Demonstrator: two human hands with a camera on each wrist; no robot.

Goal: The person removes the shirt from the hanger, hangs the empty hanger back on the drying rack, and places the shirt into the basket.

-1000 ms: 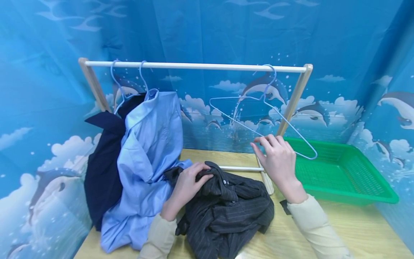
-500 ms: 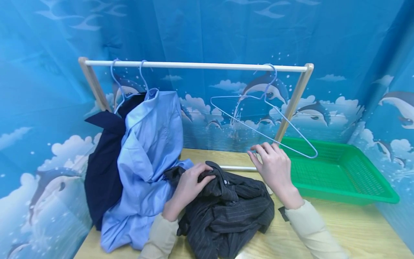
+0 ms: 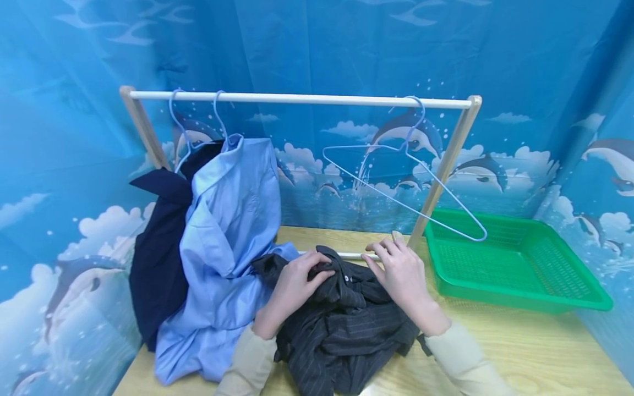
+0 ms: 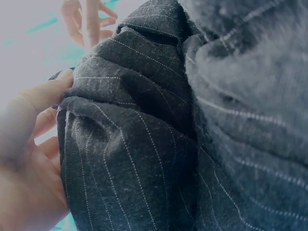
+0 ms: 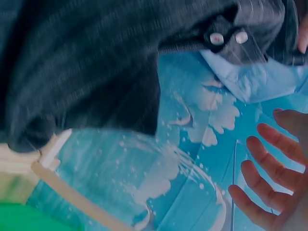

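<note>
Fingers of my left hand [image 3: 292, 278] curl into the pinstriped dark shirt [image 3: 342, 324], bunched on the wooden table [image 3: 520, 341] below the rack [image 3: 297, 100]. My right hand [image 3: 401, 272] hovers just above it, fingers spread, holding nothing.
</note>
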